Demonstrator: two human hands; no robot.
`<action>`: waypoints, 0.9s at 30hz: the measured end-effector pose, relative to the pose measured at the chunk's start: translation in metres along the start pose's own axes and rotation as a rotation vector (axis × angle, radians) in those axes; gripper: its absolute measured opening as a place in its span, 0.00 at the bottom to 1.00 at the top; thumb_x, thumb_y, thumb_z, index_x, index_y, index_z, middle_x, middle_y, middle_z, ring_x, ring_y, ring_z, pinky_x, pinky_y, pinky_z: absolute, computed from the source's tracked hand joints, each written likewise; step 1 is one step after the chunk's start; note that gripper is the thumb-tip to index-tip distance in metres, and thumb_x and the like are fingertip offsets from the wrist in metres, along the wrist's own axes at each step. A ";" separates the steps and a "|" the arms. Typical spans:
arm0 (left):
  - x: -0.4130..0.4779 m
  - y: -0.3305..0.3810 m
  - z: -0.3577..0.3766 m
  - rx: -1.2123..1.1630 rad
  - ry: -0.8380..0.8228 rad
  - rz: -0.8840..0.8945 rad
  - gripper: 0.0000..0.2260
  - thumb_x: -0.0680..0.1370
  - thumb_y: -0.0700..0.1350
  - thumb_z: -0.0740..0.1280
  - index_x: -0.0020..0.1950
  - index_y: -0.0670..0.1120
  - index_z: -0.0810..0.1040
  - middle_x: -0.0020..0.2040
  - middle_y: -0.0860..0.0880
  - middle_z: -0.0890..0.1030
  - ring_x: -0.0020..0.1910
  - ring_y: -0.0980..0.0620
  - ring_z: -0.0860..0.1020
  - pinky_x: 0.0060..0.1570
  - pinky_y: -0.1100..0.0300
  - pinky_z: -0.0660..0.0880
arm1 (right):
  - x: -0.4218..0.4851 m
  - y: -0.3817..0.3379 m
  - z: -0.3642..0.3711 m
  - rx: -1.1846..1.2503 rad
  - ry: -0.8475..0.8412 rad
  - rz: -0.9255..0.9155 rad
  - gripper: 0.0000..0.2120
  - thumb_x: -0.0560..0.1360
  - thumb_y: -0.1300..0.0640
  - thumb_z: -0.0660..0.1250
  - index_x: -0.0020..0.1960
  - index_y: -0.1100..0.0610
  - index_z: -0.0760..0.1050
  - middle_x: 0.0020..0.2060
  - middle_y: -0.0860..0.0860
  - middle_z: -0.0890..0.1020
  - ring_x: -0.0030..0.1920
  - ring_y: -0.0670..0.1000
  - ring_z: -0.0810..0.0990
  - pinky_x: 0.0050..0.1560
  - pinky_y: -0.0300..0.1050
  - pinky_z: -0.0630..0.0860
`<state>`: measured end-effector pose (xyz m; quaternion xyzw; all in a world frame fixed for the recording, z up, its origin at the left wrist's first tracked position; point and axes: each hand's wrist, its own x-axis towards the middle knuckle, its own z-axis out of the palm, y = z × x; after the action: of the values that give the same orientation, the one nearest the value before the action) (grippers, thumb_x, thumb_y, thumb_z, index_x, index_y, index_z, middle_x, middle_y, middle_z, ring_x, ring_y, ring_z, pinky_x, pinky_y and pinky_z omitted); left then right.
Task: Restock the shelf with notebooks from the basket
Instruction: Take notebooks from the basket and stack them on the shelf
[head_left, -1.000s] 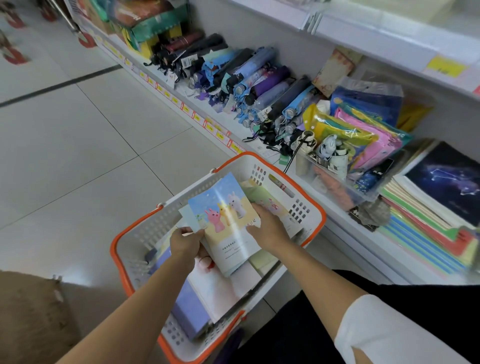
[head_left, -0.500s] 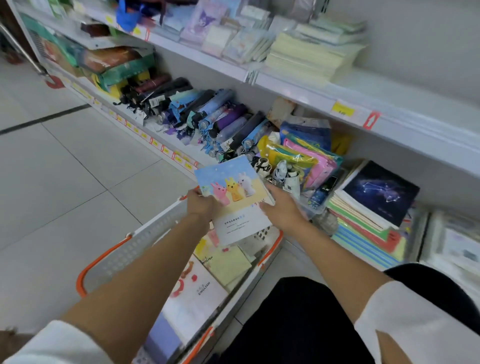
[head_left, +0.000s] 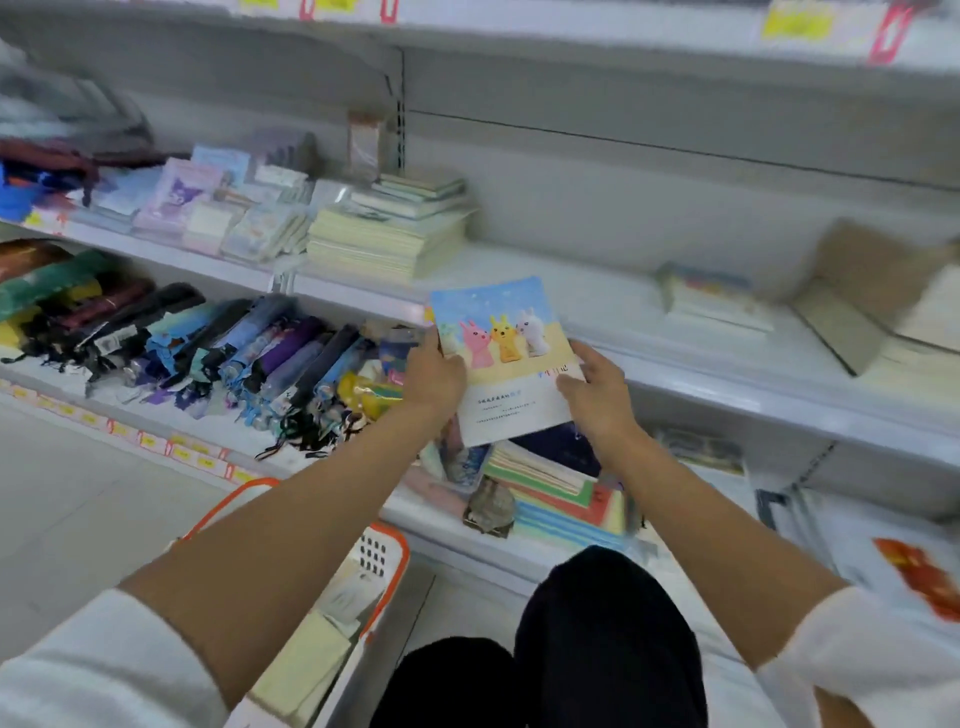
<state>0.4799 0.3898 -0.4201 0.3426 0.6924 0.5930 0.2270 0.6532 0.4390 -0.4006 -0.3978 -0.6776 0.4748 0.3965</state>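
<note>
bunny-cover notebook (head_left: 506, 364) held mid-frame, just in front of the middle shelf (head_left: 571, 291) lip; left hand (head_left: 434, 376) and right hand (head_left: 597, 397) grip its side edges, fingers curled on it. likely best: keep it flat, clear the lip, slide in. bare room between cream stack (head_left: 384, 239) and small stack (head_left: 711, 299) at right; basket (head_left: 387, 545) lower left.

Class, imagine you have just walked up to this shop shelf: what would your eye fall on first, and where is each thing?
The bright notebook with three cartoon rabbits stands out first, held at centre by the left hand and right hand in front of the middle shelf. Next come the folded umbrellas one level down at left, and the orange-rimmed basket at the bottom.
</note>
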 end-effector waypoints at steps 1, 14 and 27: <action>0.007 0.010 0.015 0.003 -0.019 0.008 0.18 0.74 0.35 0.57 0.61 0.47 0.76 0.55 0.45 0.81 0.53 0.42 0.79 0.50 0.52 0.77 | 0.004 -0.003 -0.016 0.022 0.043 0.011 0.22 0.74 0.73 0.55 0.56 0.50 0.75 0.44 0.45 0.81 0.42 0.47 0.79 0.33 0.31 0.74; 0.046 0.107 0.187 -0.120 -0.390 -0.093 0.21 0.75 0.30 0.64 0.66 0.43 0.70 0.60 0.40 0.78 0.56 0.44 0.79 0.50 0.54 0.78 | 0.084 0.007 -0.179 0.256 0.423 0.170 0.20 0.77 0.71 0.55 0.62 0.53 0.72 0.52 0.53 0.79 0.47 0.52 0.79 0.45 0.47 0.78; 0.127 0.119 0.302 -0.039 -0.440 0.052 0.20 0.73 0.28 0.64 0.62 0.42 0.74 0.55 0.39 0.81 0.46 0.44 0.79 0.48 0.49 0.78 | 0.213 0.064 -0.254 -0.168 0.485 0.296 0.16 0.75 0.63 0.57 0.59 0.54 0.75 0.49 0.56 0.80 0.45 0.56 0.76 0.41 0.42 0.70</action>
<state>0.6379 0.6928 -0.3504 0.4769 0.6056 0.5229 0.3639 0.8177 0.7325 -0.3687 -0.6255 -0.5345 0.3611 0.4389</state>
